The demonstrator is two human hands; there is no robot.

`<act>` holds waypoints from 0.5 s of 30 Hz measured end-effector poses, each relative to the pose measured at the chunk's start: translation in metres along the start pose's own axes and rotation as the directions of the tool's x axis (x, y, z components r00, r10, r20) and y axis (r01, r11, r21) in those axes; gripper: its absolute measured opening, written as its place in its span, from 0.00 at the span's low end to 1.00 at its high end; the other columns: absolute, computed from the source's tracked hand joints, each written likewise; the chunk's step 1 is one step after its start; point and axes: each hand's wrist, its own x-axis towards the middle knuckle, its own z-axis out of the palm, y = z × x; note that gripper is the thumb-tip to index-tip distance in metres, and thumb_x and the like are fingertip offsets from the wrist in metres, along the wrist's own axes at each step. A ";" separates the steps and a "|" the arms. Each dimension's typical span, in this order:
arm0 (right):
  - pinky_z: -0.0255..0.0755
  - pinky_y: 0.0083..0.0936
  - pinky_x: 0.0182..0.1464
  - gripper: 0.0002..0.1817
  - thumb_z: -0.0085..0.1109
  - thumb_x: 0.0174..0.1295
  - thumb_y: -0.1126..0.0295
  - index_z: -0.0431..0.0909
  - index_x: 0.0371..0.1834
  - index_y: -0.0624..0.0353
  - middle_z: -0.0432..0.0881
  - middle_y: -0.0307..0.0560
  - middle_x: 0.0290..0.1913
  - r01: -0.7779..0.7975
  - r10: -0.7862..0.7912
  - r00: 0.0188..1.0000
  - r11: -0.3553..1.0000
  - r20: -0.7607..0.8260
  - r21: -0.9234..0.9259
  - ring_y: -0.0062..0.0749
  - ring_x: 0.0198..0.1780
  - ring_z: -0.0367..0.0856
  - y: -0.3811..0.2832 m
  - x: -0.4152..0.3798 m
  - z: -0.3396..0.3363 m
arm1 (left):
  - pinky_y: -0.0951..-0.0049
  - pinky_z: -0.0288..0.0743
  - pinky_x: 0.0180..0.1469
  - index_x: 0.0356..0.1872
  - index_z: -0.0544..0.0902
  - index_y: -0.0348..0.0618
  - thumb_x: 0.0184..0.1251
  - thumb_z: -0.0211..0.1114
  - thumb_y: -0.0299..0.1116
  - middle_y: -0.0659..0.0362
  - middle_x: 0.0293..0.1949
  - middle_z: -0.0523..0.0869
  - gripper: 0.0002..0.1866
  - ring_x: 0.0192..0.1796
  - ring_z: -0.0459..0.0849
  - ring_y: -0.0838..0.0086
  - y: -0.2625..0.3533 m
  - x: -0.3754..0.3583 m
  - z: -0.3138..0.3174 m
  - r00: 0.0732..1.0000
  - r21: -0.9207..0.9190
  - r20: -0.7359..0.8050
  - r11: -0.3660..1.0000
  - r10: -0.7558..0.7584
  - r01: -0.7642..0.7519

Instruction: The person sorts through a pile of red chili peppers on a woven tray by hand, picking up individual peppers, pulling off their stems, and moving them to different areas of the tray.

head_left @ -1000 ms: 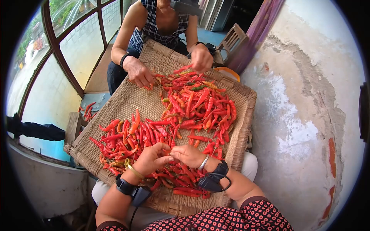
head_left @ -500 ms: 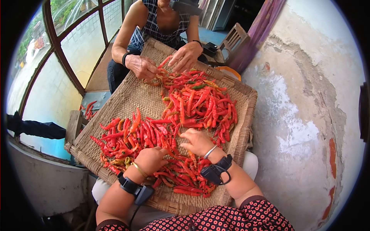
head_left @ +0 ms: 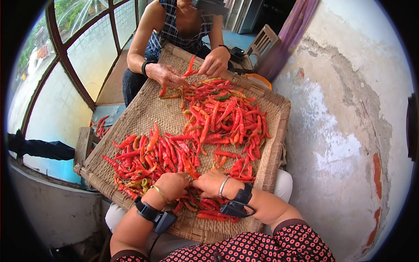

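Observation:
Red chili peppers (head_left: 229,115) lie heaped in a woven tray (head_left: 161,115) across my lap. My left hand (head_left: 171,185) is closed over the near pile, its fingers curled at the lower end of an orange-red chili pepper (head_left: 190,167). Close against it, my right hand (head_left: 210,182) has its fingers bent inward and the fingertips almost meeting those of the left. What the right fingertips hold is hidden. More chili peppers (head_left: 211,214) lie under and below both hands. A yellowish-green pepper (head_left: 145,183) sits left of my left hand.
Across the tray, another person's hands (head_left: 168,75) hold a red chili pepper over the far edge. A rough wall (head_left: 323,131) rises on the right, and a framed window (head_left: 70,65) stands at left. A wooden chair (head_left: 264,43) is behind.
My right hand has moved left and down, from the middle of the peppers to beside my left hand. A bare patch of weave shows there. The other person's hands have lifted a pepper.

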 end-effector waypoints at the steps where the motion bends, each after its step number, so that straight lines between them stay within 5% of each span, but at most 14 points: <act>1: 0.72 0.38 0.41 0.16 0.62 0.42 0.61 0.75 0.33 0.56 0.80 0.52 0.32 0.001 -0.001 1.000 1.000 0.000 -0.003 0.46 0.39 0.78 0.001 0.001 0.003 | 0.64 0.76 0.35 0.30 0.81 0.45 0.49 0.61 0.38 0.54 0.36 0.79 0.10 0.36 0.81 0.61 0.002 0.000 -0.001 1.000 0.021 0.013 1.000 -0.001 0.000; 4: 0.72 0.38 0.40 0.13 0.61 0.42 0.61 0.76 0.29 0.55 0.80 0.51 0.32 0.006 -0.005 1.000 0.999 0.028 -0.041 0.46 0.39 0.78 0.002 0.003 0.010 | 0.63 0.75 0.34 0.27 0.80 0.45 0.48 0.61 0.38 0.54 0.33 0.79 0.10 0.34 0.81 0.61 0.001 -0.002 0.011 1.000 0.020 -0.018 1.000 0.024 -0.024; 11: 0.68 0.34 0.33 0.09 0.58 0.46 0.64 0.75 0.25 0.58 0.75 0.51 0.24 0.127 -0.040 0.948 0.957 -0.314 0.261 0.44 0.30 0.76 0.025 -0.011 -0.004 | 0.65 0.74 0.31 0.25 0.78 0.42 0.49 0.61 0.36 0.52 0.26 0.80 0.08 0.28 0.81 0.61 0.008 -0.016 -0.013 0.977 -0.243 -0.211 0.970 -0.030 -0.023; 13: 0.68 0.26 0.33 0.08 0.59 0.50 0.67 0.76 0.28 0.60 0.75 0.44 0.25 0.222 0.099 0.830 0.844 -0.548 0.488 0.32 0.29 0.76 0.031 -0.022 -0.018 | 0.68 0.73 0.30 0.27 0.78 0.41 0.50 0.62 0.33 0.54 0.25 0.80 0.07 0.27 0.81 0.65 0.003 -0.016 -0.012 0.958 -0.391 -0.286 0.916 -0.029 -0.089; 14: 0.68 0.20 0.30 0.07 0.58 0.53 0.70 0.76 0.31 0.62 0.75 0.40 0.24 0.180 0.233 0.847 0.720 -0.478 0.670 0.21 0.26 0.74 0.029 -0.026 -0.023 | 0.72 0.73 0.29 0.29 0.77 0.39 0.52 0.62 0.31 0.56 0.25 0.81 0.07 0.26 0.81 0.70 0.001 -0.015 -0.011 0.934 -0.521 -0.356 0.837 -0.037 -0.165; 15: 0.68 0.20 0.30 0.07 0.58 0.53 0.70 0.76 0.31 0.62 0.75 0.40 0.24 0.185 0.228 0.843 0.727 -0.487 0.661 0.21 0.26 0.74 0.033 -0.026 -0.027 | 0.72 0.73 0.29 0.29 0.77 0.39 0.52 0.62 0.31 0.56 0.25 0.81 0.07 0.26 0.81 0.70 -0.001 -0.011 -0.013 0.930 -0.514 -0.366 0.841 -0.037 -0.169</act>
